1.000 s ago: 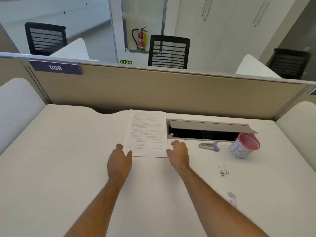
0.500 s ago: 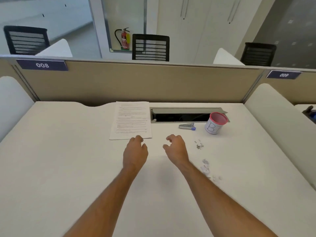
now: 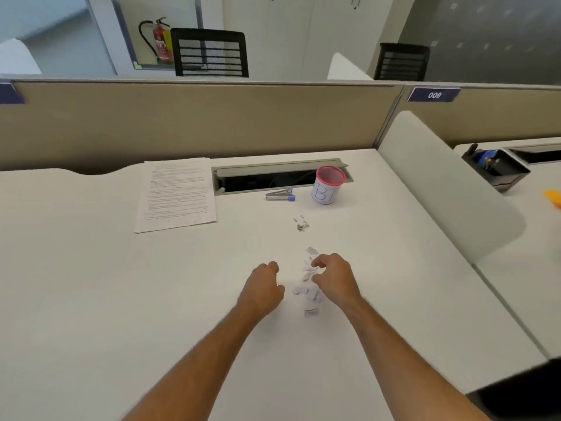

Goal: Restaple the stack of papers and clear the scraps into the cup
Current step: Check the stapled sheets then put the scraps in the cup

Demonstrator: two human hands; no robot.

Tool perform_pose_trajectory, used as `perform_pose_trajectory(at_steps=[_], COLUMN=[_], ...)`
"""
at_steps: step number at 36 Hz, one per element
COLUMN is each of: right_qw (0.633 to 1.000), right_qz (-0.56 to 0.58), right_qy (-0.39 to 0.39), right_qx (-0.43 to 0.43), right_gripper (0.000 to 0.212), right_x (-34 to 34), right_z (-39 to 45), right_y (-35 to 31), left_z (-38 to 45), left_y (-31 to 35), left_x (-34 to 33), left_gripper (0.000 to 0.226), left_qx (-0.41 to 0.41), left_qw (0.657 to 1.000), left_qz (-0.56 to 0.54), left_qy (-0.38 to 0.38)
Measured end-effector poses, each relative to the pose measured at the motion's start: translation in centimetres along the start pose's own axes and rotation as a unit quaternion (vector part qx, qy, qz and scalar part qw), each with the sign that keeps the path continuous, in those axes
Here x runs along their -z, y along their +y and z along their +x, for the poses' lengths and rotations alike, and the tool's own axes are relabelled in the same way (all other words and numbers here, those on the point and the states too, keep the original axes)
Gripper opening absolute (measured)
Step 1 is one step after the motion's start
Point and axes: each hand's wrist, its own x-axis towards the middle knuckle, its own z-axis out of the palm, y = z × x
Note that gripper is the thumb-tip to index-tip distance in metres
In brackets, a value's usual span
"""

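Observation:
A stack of printed papers (image 3: 179, 196) lies flat at the back of the white desk (image 3: 121, 284). A small grey stapler (image 3: 279, 196) with a blue end lies to its right, next to a white cup (image 3: 324, 194) with a pink rim and a letter B. Several loose staple bits (image 3: 301, 224) are scattered in front of the stapler. A pile of torn paper scraps (image 3: 308, 287) lies nearer to me, between my hands. My left hand (image 3: 264, 287) hovers just left of the scraps, fingers loosely curled and holding nothing. My right hand (image 3: 334, 278) reaches over the scraps' right side, fingers curved and thumb apart.
An open cable slot (image 3: 267, 180) with a raised lid runs along the desk's back, behind the stapler and cup. A beige partition (image 3: 212, 123) walls the back. A rounded white divider (image 3: 440, 183) bounds the right side; beyond it stands a black organiser (image 3: 494, 168).
Both hands have left the paper stack and come back and right to the scrap pile. The view has swung right and down with them.

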Motion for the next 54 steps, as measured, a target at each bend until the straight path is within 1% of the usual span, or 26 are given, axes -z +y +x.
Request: perform_pose_trajectory(at_steps=[2, 6, 9, 11, 13, 18, 20, 23, 26, 32, 37, 43, 45, 48, 52, 54], right_qw=[1.0, 0.999, 0.998, 0.997, 0.994, 0.986, 0.984, 0.986, 0.989, 0.994, 0.996, 0.997, 0.997, 0.997, 0.998, 0.998], right_qz=[-0.014, -0.031, -0.036, -0.041, -0.052, -0.057, -0.044, -0.004, 0.025, 0.051, 0.047, 0.038, 0.035, 0.031, 0.026, 0.023], right_qy=[-0.004, -0.001, 0.007, 0.003, -0.014, -0.051, -0.065, -0.054, -0.051, -0.048, -0.051, -0.059, -0.061, -0.063, -0.064, -0.063], right_qx=[-0.009, -0.022, -0.043, -0.066, -0.09, -0.148, -0.16, -0.156, -0.134, -0.086, -0.058, -0.027, -0.018, -0.006, -0.003, -0.002], right_gripper=[0.034, 0.04, 0.044, 0.05, 0.057, 0.074, 0.086, 0.098, 0.094, 0.076, 0.077, 0.078, 0.075, 0.067, 0.053, 0.054], right_x=[0.0, 0.4, 0.8, 1.0, 1.2, 1.1, 0.8, 0.5, 0.6, 0.7, 0.6, 0.4, 0.3, 0.3, 0.4, 0.4], right_z=[-0.6, -1.7, -2.2, -2.4, -2.7, -3.5, -3.8, -3.8, -3.3, -1.6, 0.1, 2.1, 2.9, 4.0, 5.5, 6.1], right_y=[1.0, 2.9, 4.0, 4.5, 4.9, 5.6, 5.8, 6.0, 5.8, 5.2, 5.0, 4.8, 4.6, 4.2, 3.9, 3.9], left_z=[-0.2, -0.9, -1.4, -1.5, -1.6, -1.2, -0.9, -0.5, 0.0, 1.5, 3.5, 5.7, 6.1, 6.9, 8.7, 8.7], left_y=[0.8, 2.8, 4.0, 4.5, 4.7, 4.8, 4.9, 5.1, 5.4, 6.4, 6.9, 7.1, 7.4, 7.8, 7.4, 7.7], left_x=[-1.4, -3.9, -5.4, -6.2, -6.6, -7.1, -7.1, -7.2, -7.3, -7.1, -6.5, -5.4, -5.0, -4.7, -4.7, -4.2], left_gripper=[0.052, 0.078, 0.094, 0.098, 0.093, 0.067, 0.062, 0.059, 0.06, 0.063, 0.069, 0.09, 0.085, 0.071, 0.066, 0.065], left_qx=[-0.008, -0.02, -0.027, -0.016, -0.006, -0.006, 0.002, 0.014, 0.018, 0.023, 0.045, 0.021, 0.021, 0.02, 0.013, 0.008], left_qw=[1.0, 0.997, 0.995, 0.995, 0.996, 0.998, 0.999, 1.0, 1.0, 1.0, 0.998, 0.999, 0.998, 0.998, 0.996, 0.993], left_qz=[0.017, 0.031, 0.069, 0.071, 0.072, 0.053, 0.041, 0.025, 0.017, -0.002, -0.032, -0.024, -0.031, -0.044, -0.066, -0.092], left_qy=[-0.02, -0.062, -0.067, -0.063, -0.052, -0.02, -0.013, -0.005, -0.003, -0.006, -0.004, -0.036, -0.043, -0.047, -0.064, -0.069])
